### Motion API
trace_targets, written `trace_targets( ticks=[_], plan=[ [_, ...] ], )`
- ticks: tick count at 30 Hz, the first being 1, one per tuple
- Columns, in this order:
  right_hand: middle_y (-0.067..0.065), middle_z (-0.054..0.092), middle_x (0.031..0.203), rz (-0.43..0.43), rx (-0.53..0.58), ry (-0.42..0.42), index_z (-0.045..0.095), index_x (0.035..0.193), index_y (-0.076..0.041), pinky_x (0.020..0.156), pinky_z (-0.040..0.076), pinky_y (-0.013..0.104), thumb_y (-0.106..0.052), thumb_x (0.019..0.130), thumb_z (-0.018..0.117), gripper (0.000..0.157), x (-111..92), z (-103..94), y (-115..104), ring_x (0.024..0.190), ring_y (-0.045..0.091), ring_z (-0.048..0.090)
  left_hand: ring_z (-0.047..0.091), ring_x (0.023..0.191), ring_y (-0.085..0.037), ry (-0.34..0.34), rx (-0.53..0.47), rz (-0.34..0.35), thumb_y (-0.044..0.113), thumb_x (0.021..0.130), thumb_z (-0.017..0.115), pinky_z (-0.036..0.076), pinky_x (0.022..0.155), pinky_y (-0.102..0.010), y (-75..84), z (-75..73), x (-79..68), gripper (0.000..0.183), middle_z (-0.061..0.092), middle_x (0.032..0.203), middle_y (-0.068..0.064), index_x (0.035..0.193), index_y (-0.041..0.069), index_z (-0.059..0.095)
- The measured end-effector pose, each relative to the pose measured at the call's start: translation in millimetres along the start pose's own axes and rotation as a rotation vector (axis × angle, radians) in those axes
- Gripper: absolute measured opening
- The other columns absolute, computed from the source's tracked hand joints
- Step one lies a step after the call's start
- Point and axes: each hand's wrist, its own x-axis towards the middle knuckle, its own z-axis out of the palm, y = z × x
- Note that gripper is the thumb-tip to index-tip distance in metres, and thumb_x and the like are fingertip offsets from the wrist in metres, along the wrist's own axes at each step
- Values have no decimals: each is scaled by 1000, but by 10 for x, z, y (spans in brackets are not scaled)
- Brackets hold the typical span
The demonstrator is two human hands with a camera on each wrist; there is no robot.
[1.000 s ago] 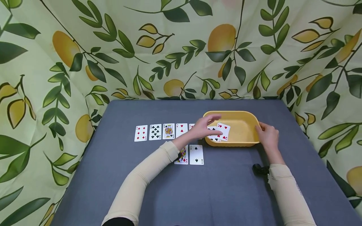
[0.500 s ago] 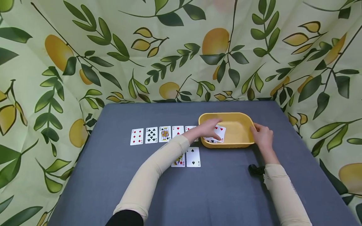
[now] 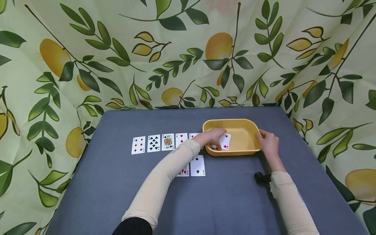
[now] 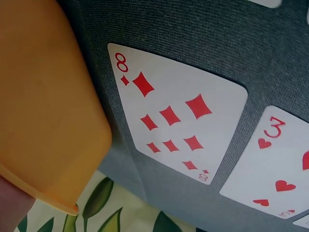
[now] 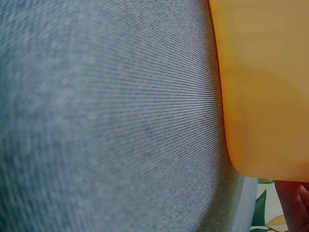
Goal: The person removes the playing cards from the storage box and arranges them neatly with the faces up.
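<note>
Playing cards (image 3: 181,137) lie face up on a blue-gray bench (image 3: 217,202) and inside a yellow tray (image 3: 243,138). Clock positions below refer to the tray, with 12 at its far side.

Nearest, beige sleeves (image 3: 160,181) cover the forearms; a black device (image 3: 261,178) sits by the right wrist at 5 o'clock. At 8 o'clock, the two of spades (image 3: 197,165) lies beside a diamonds face card (image 3: 184,172), partly covered by the left sleeve.

Hands: the right hand (image 3: 269,143) grips the rim at 3 o'clock, fingers curled. The left hand (image 3: 213,136) reaches inside at 9 o'clock, thumb and forefinger apart; whether it holds a card cannot be determined. One hearts card (image 3: 225,142) shows beside it in the tray.

Outside at 9 o'clock, a row runs outward: eight of diamonds (image 4: 176,116), three of hearts (image 4: 277,164), face card (image 3: 168,142), clubs card (image 3: 153,143), diamonds card (image 3: 138,145).

Farthest, leaf-and-fruit patterned cloth (image 3: 188,71) rises behind the bench.
</note>
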Motion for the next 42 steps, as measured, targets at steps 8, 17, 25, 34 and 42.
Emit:
trace_targets(
  ticks=[8, 17, 25, 34, 42],
  plan=[
    [27, 61, 123, 24, -3, -6, 56, 134, 3, 79, 56, 47, -25, 102, 50, 42, -16, 16, -23, 95, 38, 65, 48, 122, -17, 16, -19, 9, 20, 77, 85, 34, 104, -19, -18, 11, -30, 81, 51, 137, -9, 142, 0, 41],
    [27, 62, 121, 11, -5, 16, 58, 132, 3, 81, 55, 49, -23, 102, 51, 41, -8, 3, -36, 96, 39, 64, 43, 131, -18, 25, -20, 6, 23, 78, 84, 29, 109, -19, -21, 6, -7, 86, 46, 145, -9, 146, 0, 38],
    [27, 60, 124, 28, 4, -7, 56, 134, 3, 81, 55, 48, -26, 102, 50, 43, 8, 4, -28, 95, 38, 64, 42, 133, -18, 45, 24, 31, 27, 80, 81, 28, 110, -19, -41, 52, 23, 83, 46, 145, -9, 146, 0, 39],
    [27, 61, 123, 25, -1, -5, 56, 134, 3, 81, 55, 49, -25, 103, 50, 42, 0, 13, -10, 95, 37, 64, 41, 134, -19, 88, 1, 23, 34, 77, 84, 29, 110, -20, -26, 50, 5, 88, 47, 146, -7, 147, 3, 39],
    [28, 60, 124, 31, 6, -13, 56, 134, 3, 80, 56, 48, -26, 103, 49, 43, 9, 10, -18, 92, 37, 65, 43, 131, -20, 134, 16, 29, 42, 76, 83, 32, 109, -24, -27, 37, -2, 90, 52, 141, -6, 146, 5, 41]
  ],
)
